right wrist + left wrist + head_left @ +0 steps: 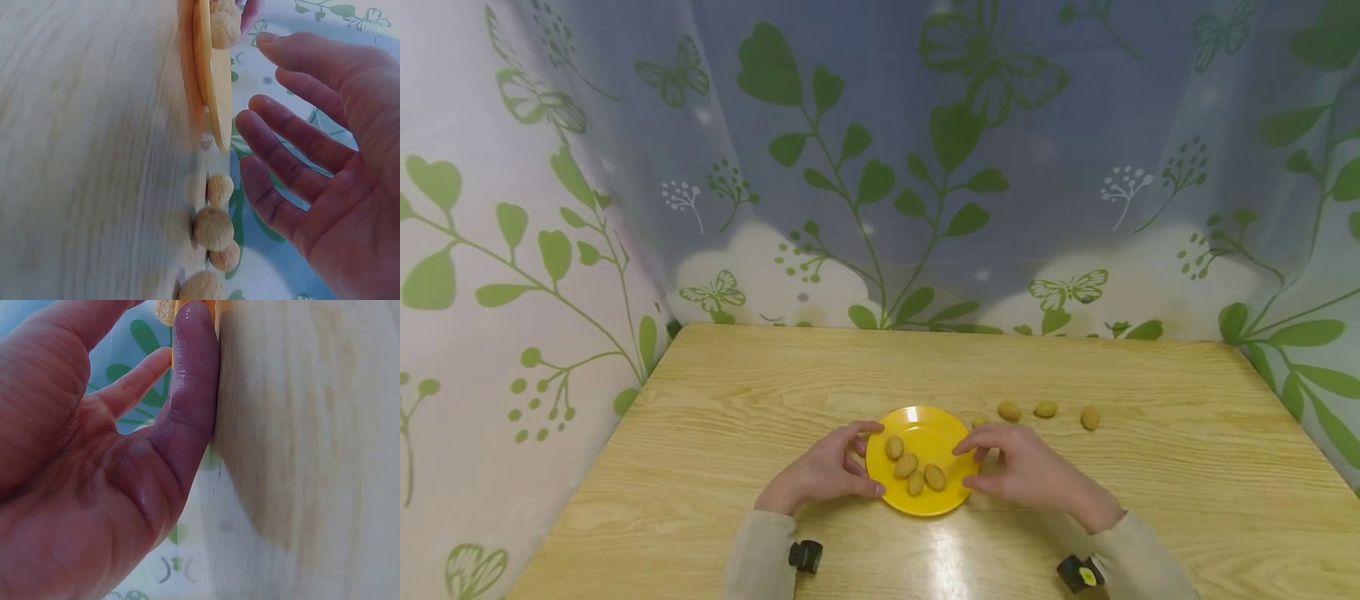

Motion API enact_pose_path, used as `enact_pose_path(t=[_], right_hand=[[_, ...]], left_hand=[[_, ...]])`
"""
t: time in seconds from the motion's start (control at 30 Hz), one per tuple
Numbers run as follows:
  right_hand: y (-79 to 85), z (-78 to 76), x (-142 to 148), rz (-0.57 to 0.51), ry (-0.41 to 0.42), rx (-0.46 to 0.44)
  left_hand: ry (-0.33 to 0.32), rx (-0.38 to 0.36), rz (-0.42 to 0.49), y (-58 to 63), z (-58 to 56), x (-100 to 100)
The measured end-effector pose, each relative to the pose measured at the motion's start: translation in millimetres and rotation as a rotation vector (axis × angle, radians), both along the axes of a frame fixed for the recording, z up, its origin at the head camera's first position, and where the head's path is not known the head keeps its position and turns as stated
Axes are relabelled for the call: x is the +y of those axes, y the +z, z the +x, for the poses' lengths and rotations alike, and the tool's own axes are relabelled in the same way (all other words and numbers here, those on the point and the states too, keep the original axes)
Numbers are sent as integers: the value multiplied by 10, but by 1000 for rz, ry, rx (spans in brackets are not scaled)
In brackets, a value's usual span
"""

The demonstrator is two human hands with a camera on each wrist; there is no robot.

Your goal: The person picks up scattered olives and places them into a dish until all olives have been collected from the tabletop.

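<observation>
A round yellow plate rests on the table with several tan, rough-shelled walnuts on its left and lower part. My left hand holds the plate's left rim between thumb and fingers. At the opposite side, my right hand hovers at the right rim, its fingers spread and slightly bent with nothing between them. In the right wrist view those fingers stand apart from the plate. Several more walnuts lie in a loose row behind the right hand, one partly hidden by it.
The wooden table reaches back to a patterned curtain with leaves and butterflies, which also hangs along both sides. Black wrist cameras sit at both sleeves.
</observation>
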State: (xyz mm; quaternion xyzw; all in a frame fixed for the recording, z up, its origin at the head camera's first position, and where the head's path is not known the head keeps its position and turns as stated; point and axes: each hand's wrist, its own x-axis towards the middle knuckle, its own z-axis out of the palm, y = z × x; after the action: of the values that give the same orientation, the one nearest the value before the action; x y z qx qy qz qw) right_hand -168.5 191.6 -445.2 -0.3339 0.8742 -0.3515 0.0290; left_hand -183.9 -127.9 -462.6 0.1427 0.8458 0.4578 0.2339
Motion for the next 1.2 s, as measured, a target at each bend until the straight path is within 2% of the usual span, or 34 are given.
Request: enact_pose_path(t=[0.2, 0.37, 0.57, 0.77, 1.0, 1.2], right_hand=[[27, 13, 106, 8, -27, 35], [45, 31, 190, 12, -83, 13], [51, 38, 306, -17, -91, 12], [73, 52, 418, -27, -119, 62], [96, 79, 540, -6, -167, 75], [59, 78, 644, -17, -171, 163]], left_hand=[[-3, -10, 14, 7, 5, 1], [-6, -15, 24, 9, 6, 0], [-5, -14, 24, 3, 2, -2], [-2, -10, 17, 2, -1, -3], [-5, -14, 22, -3, -4, -6], [-1, -11, 15, -4, -7, -2]])
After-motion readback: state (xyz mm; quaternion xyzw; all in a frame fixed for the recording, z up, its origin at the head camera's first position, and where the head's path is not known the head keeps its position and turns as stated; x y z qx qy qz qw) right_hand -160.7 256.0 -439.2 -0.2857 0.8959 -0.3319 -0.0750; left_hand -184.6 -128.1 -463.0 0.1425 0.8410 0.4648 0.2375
